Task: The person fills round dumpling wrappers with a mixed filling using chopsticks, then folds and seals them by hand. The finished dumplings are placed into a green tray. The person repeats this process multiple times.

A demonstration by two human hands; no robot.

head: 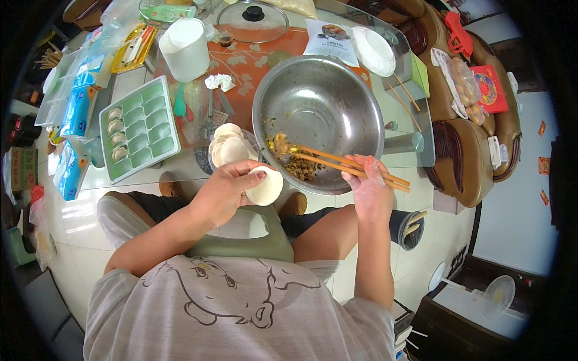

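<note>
Between thumb and fingers, my left hand (232,187) holds a round dumpling wrapper (267,187). My right hand (372,189) grips a pair of wooden chopsticks (334,160), whose tips pinch a clump of chopped filling (283,144) above the left side of a large steel bowl (363,94). More filling (303,168) lies at the bowl's near edge. A stack of wrappers (232,146) sits in a clear container just beyond my left hand. To the left, a pale green compartment tray (175,135) has several folded dumplings (118,139) down its left column.
On the glass table (424,149) stand a white plastic container (185,52), a glass lid (271,31), a white dish (372,52) and blue tissue packs (76,110). Two loose chopsticks (406,101) lie at the right. A bin (407,234) stands beside my right knee.
</note>
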